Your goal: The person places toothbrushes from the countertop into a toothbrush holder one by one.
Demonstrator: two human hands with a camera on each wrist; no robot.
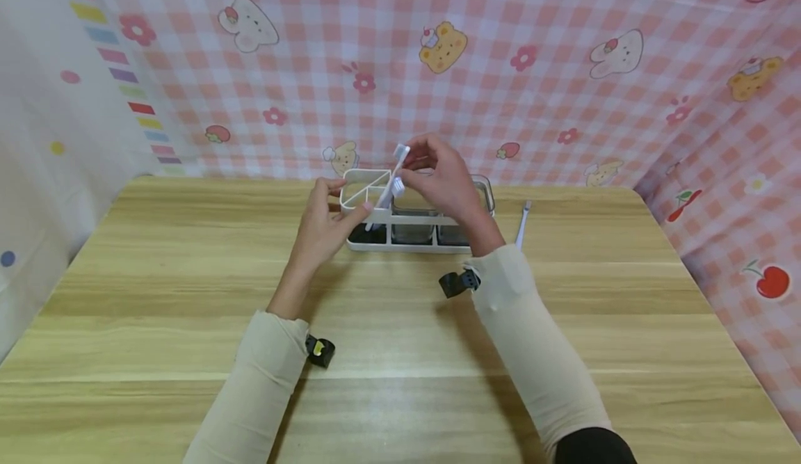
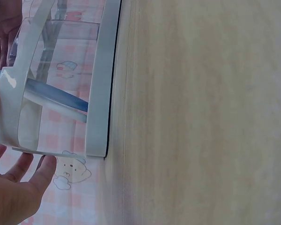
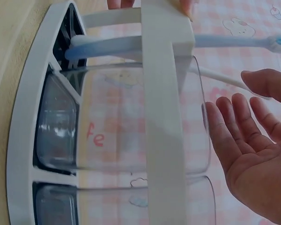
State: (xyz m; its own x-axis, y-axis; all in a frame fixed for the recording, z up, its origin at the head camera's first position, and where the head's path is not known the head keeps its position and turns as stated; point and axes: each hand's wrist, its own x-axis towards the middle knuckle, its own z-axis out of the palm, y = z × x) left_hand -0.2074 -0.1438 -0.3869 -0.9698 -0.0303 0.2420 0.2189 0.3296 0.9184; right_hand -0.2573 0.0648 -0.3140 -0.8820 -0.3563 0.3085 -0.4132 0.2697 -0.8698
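Note:
A white toothbrush holder (image 1: 416, 248) with a black base stands at the back of the table. My left hand (image 1: 322, 227) grips its left end, thumb at the front of the upper rim and fingers around the side. Two toothbrushes lean in the left compartments: a blue-handled toothbrush (image 2: 61, 96) and a white toothbrush (image 3: 220, 77). My right hand (image 1: 443, 175) is above the holder, pinching the white toothbrush between thumb and index finger; the other fingers are loosely bent near a clear cup (image 3: 117, 117). The pinch is partly hidden in the head view.
A second clear cup (image 3: 145, 201) sits beside the first in the holder. Another toothbrush (image 1: 522, 226) lies on the wooden table (image 1: 388, 380), right of the holder. A pink checked cloth (image 1: 388, 46) hangs close behind the holder.

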